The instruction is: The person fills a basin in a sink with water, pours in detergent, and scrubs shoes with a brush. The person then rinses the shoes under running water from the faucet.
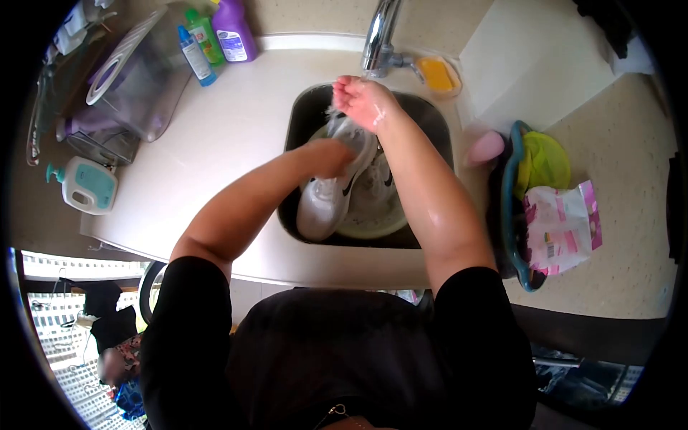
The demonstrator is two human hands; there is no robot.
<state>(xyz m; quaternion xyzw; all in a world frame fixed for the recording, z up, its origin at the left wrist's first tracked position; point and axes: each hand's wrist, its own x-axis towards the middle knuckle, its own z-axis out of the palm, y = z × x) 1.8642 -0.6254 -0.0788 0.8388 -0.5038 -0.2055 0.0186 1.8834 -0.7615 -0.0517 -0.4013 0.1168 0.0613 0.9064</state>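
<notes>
A white shoe (322,204) with a small black mark lies tilted over a pale basin (369,228) in the metal sink (443,129). My left hand (328,158), blurred by motion, is at the shoe's upper part; its fingers are smeared. Just below the faucet (376,43), my right hand (362,102) is raised with its palm partly showing, fingers loosely curled and apart, and nothing in it. Water splashes beside it onto the shoe. Another white shoe (380,179) sits lower in the basin, partly hidden by my right forearm.
Behind the sink's right corner is a yellow sponge (436,73) in a dish. Bottles, including a purple one (233,32), stand back left, near a clear bin (154,93). A teal pump bottle (89,185) is far left. At right are a blue-rimmed basin (516,208) and a pink-white packet (562,226).
</notes>
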